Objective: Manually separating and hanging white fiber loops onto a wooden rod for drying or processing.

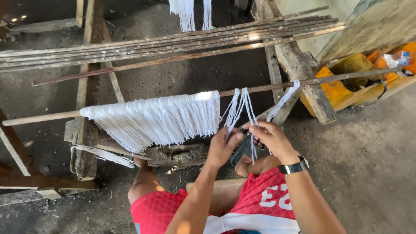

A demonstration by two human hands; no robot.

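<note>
Key geometry: the wooden rod [130, 105] runs nearly level left to right across the view, slightly higher at its right end, and the loose white strands [241, 108] hang straight down off it, so strand axis is vertical, square to the rod. Both hands sit directly below that loose group, not off to a side. Left hand [222, 147] is just under and slightly left of the strands, fingers curled together around their lower ends. Right hand [269, 135] is slightly right, fingertips pinched on the same strands where they come down; a black wristwatch [294, 166] sits on that wrist. Right hand is higher, so nearer the rod. The dense white fringe [158, 119] already draped on the rod lies to the left, beside the left hand but apart from it. One separate strand [284, 99] hangs further right, untouched.
</note>
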